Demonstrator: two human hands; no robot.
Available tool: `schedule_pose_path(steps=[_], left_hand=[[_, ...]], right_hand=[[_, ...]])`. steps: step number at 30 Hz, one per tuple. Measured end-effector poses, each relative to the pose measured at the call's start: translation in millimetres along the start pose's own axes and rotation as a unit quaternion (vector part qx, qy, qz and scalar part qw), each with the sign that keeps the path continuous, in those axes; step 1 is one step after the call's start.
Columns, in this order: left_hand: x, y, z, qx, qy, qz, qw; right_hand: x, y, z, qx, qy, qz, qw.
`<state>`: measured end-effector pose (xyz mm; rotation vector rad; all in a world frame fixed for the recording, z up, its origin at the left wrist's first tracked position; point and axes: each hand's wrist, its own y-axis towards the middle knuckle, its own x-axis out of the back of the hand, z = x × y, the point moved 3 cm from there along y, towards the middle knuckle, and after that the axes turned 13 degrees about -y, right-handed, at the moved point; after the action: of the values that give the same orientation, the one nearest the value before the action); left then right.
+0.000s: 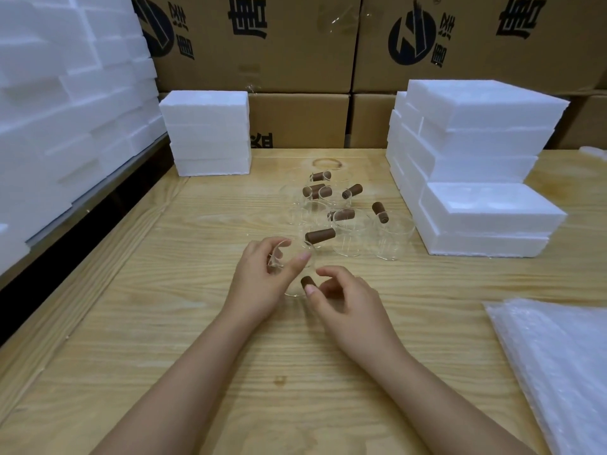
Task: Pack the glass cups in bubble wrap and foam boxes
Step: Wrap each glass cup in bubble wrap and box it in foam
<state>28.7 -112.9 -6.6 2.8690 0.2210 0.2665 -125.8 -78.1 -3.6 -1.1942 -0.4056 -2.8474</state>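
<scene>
My left hand has its fingers curled round a clear glass cup with a brown cylindrical handle, held tilted just over the pale wooden table. My right hand is half curled, forefinger tip on the handle; a real pinch, I cannot tell. Just beyond stands a cluster of like cups. Right: stacked white foam boxes, a bubble wrap sheet nearer. Back left: a smaller foam stack. Printed cardboard cartons behind.
</scene>
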Motion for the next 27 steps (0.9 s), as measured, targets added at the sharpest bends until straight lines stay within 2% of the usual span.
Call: schedule_pose_path(steps=[3,5,8,10,19,23,27], left_hand=[[-5,-4,-2,-0.003,0.025,0.03,0.999],[-8,-7,1,0.021,0.002,0.074,0.997],[-15,-12,3,0.041,0.011,0.152,0.988],[-18,-13,3,0.028,0.026,0.173,0.984],[-25,-19,-10,-0.036,0.044,0.139,0.989],[-32,-22,-16,-0.073,0.042,0.144,0.986],[-33,-22,-20,-0.11,0.051,0.144,0.982]], right_hand=[[9,2,-8,-0.001,0.024,-0.015,1.0],[14,6,-13,-0.002,0.016,-0.042,0.999],[19,13,-24,-0.044,0.04,-0.069,0.996],[21,16,-29,-0.061,0.049,-0.091,0.993],[27,20,-34,-0.075,0.064,-0.129,0.987],[34,19,-29,-0.029,0.057,-0.182,0.981],[33,17,-26,0.003,0.061,-0.198,0.978]])
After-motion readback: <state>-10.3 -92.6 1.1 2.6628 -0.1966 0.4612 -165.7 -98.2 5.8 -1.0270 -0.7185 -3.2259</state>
